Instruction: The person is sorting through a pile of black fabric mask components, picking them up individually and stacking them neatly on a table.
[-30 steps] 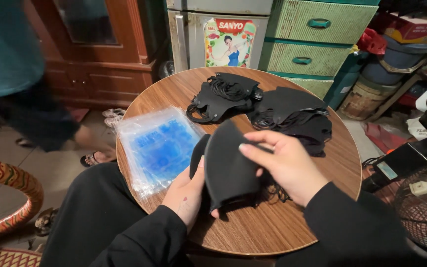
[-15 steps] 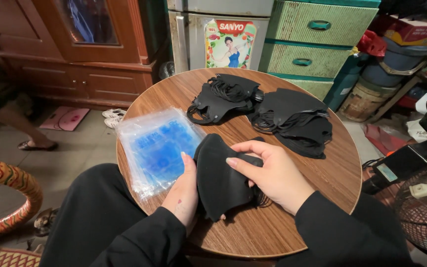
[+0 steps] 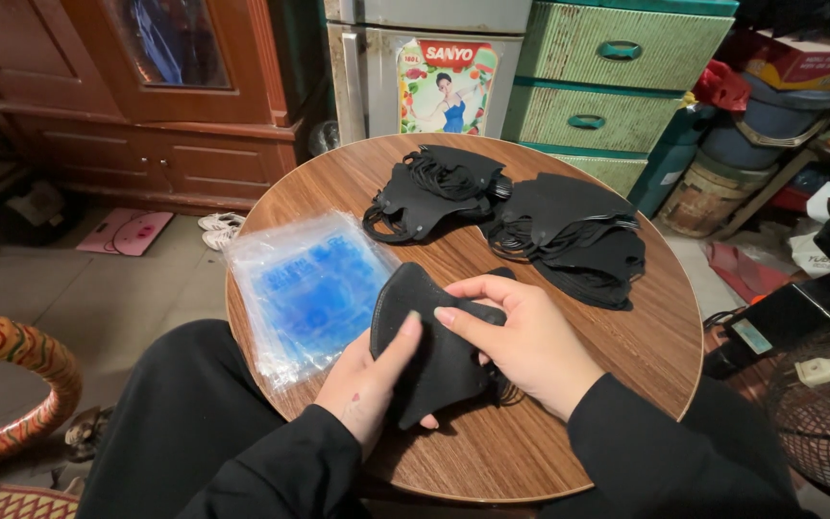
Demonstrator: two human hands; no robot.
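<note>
A cluttered room is surrounding a round wooden desk [image 3: 626, 384]; a dark wooden cabinet [image 3: 146, 106], a small refrigerator [image 3: 415, 58] and green drawers [image 3: 617, 86] are standing behind it. At the near edge, both hands are holding a folded black face mask [image 3: 425, 332] just above the desk top. The mask is showing as a matt, dark, curved shape, pointed at its upper end, with a fine seam running along its curved left edge; black ear loops are bunching beneath its right side. The left hand [image 3: 367, 384] is gripping the lower left part, thumb lying across the front, so its grip is closed on the mask. The right hand [image 3: 521, 341] is closing over the right side, fingers [image 3: 463, 312] pressing flat on the front. Just left of the mask, a stack of clear plastic bags with blue print [image 3: 305, 288] is lying on the desk. Two piles of black masks are resting farther back: one pile near the centre [image 3: 429, 192], another pile to its right [image 3: 573, 235].
</note>
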